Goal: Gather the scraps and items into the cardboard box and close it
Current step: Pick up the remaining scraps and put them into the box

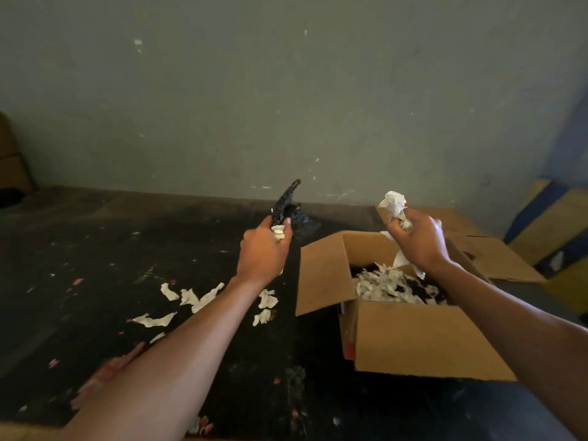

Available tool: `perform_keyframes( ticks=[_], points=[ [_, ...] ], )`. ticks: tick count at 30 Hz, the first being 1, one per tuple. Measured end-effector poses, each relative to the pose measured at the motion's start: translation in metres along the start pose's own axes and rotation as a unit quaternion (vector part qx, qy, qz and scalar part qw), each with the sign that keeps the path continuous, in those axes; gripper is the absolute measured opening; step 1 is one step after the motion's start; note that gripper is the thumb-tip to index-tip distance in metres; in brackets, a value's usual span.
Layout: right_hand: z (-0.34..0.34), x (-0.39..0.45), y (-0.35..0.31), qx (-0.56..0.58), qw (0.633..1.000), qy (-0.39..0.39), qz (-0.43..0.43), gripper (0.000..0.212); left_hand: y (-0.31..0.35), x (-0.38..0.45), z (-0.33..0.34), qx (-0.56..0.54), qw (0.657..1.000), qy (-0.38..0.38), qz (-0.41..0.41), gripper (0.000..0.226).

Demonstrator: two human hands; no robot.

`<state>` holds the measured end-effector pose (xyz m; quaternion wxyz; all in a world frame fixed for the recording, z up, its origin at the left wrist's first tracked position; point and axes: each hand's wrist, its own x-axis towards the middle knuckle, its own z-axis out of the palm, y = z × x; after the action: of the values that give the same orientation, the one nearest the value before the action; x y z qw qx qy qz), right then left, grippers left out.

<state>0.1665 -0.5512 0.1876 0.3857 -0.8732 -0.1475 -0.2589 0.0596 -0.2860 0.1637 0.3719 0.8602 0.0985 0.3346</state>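
An open cardboard box (423, 338) stands on the dark floor at the right, its flaps spread outward, with white paper scraps (385, 286) piled inside. My left hand (262, 249) is closed on a black curved item (288, 200) and a small white scrap, held up left of the box. My right hand (416, 238) hovers above the box, gripping crumpled white paper (394, 202) that sticks up from the fist and hangs below it. Several loose white scraps (194, 299) lie on the floor left of the box.
A grey wall rises behind the dark, stained floor (95, 249). Flattened cardboard (496, 249) and yellow-blue boxes (553, 224) sit at the far right. A brown box (9, 160) stands at the far left. Small pink and white bits dot the floor near me.
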Motion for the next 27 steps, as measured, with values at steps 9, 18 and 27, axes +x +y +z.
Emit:
perform_keyframes(
  ticks=[9,18,27],
  points=[
    [-0.026,0.041,0.118,0.035,0.998,-0.031,0.046,0.022,0.101,0.017,0.169,-0.044,0.998,-0.042,-0.032,0.041],
    [0.016,0.053,0.216,0.079,0.973,-0.199,0.086,0.020,0.088,0.003,0.304,0.108,0.948,-0.247,-0.170,0.050],
    [0.045,0.073,0.250,0.053,0.901,-0.416,0.108,0.076,0.081,0.004,0.307,0.066,0.827,-0.519,-0.204,0.072]
  ],
)
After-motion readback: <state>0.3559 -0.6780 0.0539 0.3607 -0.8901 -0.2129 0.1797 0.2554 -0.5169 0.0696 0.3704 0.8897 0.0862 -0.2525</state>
